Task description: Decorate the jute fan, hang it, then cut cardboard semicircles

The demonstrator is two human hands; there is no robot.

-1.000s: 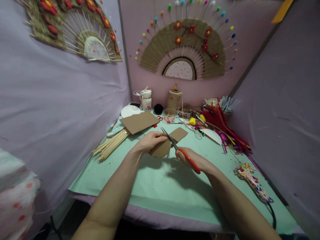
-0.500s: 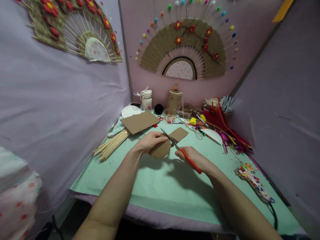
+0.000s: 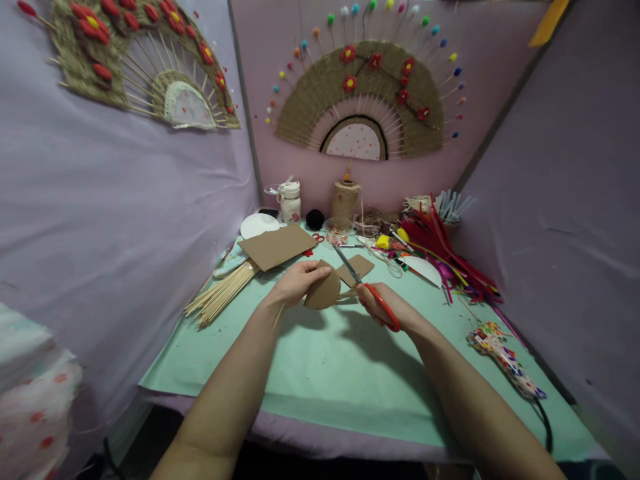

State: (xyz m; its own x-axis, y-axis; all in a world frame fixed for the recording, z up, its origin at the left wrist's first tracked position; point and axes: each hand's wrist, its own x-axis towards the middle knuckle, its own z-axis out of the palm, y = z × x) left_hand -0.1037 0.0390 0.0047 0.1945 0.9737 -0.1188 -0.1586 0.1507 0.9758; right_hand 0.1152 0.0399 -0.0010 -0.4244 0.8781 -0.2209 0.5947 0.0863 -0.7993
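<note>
Over the middle of the table, my left hand (image 3: 299, 283) pinches a rounded piece of brown cardboard (image 3: 323, 289) between thumb and fingers. My right hand (image 3: 379, 301) is wrapped round the red handles of a pair of scissors (image 3: 381, 307). The blades look closed and point up and away, just right of the cardboard piece and apart from it. Behind the blades lies a smaller cardboard scrap (image 3: 363, 267). A narrow cut strip shows between the rounded piece and my right hand.
A larger cardboard sheet (image 3: 278, 245) lies partly over a bundle of thin sticks (image 3: 220, 293) at left. A twine spool (image 3: 346, 200), white bottle (image 3: 290, 202) and black ball (image 3: 315, 219) stand at the back. Red strips (image 3: 445, 250) and a patterned glue gun (image 3: 506, 360) lie at right.
The scissors have come off the cardboard's edge, and their blades have closed. My left hand has turned the rounded piece, and a thin strip now shows beside it. The view has shifted slightly.
</note>
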